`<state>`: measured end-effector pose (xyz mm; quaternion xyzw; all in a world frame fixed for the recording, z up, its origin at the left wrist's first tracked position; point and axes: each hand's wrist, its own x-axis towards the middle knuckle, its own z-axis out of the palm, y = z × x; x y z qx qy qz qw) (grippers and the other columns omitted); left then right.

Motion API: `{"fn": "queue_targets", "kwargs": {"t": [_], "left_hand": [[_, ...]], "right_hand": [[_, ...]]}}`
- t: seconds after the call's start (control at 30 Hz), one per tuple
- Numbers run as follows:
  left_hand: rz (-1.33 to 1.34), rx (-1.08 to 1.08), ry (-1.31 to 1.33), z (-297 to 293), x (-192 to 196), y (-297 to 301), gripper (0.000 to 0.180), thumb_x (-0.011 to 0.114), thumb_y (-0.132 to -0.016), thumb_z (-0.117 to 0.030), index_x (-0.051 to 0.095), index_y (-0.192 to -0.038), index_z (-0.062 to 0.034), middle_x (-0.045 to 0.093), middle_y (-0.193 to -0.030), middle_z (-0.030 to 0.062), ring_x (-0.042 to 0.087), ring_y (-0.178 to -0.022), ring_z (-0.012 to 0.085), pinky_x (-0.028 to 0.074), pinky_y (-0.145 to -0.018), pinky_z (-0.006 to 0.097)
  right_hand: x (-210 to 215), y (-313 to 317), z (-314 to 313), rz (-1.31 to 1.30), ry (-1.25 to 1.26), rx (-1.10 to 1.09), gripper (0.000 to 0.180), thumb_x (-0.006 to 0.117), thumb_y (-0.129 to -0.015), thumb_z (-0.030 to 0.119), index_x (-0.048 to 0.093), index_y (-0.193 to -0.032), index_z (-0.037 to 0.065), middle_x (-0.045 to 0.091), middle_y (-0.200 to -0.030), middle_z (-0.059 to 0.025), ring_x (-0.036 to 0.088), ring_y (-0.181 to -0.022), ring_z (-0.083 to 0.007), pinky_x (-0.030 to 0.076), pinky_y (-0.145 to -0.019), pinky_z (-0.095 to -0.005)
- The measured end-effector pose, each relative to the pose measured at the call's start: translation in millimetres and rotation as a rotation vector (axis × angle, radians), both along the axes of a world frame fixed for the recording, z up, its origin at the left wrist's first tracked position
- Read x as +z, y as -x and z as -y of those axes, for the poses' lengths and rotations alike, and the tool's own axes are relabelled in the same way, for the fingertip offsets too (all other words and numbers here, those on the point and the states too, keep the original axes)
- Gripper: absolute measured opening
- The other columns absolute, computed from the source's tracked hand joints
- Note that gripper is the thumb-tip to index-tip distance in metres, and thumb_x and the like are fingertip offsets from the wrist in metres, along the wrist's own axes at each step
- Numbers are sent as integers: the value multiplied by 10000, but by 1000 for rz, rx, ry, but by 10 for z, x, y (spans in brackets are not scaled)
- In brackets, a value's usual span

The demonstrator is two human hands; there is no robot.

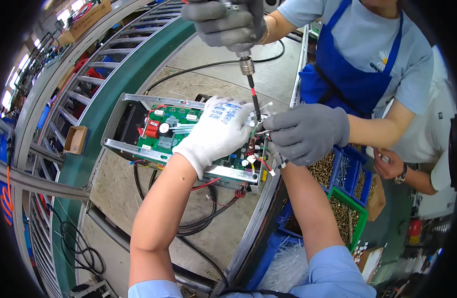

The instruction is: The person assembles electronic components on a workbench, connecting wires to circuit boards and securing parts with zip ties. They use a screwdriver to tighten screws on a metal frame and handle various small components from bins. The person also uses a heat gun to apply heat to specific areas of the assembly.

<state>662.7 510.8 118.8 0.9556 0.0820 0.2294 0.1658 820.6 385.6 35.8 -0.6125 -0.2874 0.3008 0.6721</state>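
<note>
Chassis of silver metal rails and dark end panel [228,172], holding a green circuit board [176,113] with red block-shaped components [153,129], lies aslant on a pale, stained worktop [114,185]. The person's left hand [221,130], in a white knitted glove, lies palm down across the board's right part, fingers close together and pointing at the wired end; whether the fingertips pinch anything cannot be told. The right hand [275,151] is mostly hidden at that end, so its grip cannot be told. Over it is a co-worker's grey-gloved hand [308,133], its fingers bent at thin wires and white connectors [250,160]. The co-worker's other grey-gloved hand [228,25] is wrapped around a power driver with a knurled metal chuck [247,65], its black-and-red bit pointing down between the hands. Right of the chassis stand blue plastic bins [348,194] and a green plastic bin [363,224] of brass-coloured fasteners; at left runs a metal roller conveyor [109,51].
</note>
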Motion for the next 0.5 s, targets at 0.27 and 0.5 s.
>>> {"fn": "queue_targets", "kwargs": {"t": [0.27, 0.5], "left_hand": [[-158, -38, 11, -25, 74, -7, 369, 495, -874, -207, 581, -1189, -33, 629, -1053, 179, 571, -1044, 347, 353, -978, 464], [-166, -7, -15, -63, 33, -9, 405, 487, -867, -200, 569, -1223, -24, 634, -1059, 174, 579, -1045, 335, 367, -954, 443]], "right_hand": [[239, 175, 46, 349, 134, -102, 308, 538, -984, 321, 649, -998, 35, 643, -848, -24, 579, -785, -99, 490, -684, -233], [327, 267, -79, 522, 206, -140, 315, 521, -993, 310, 651, -1030, 25, 643, -878, -31, 569, -822, -98, 486, -696, -235]]}}
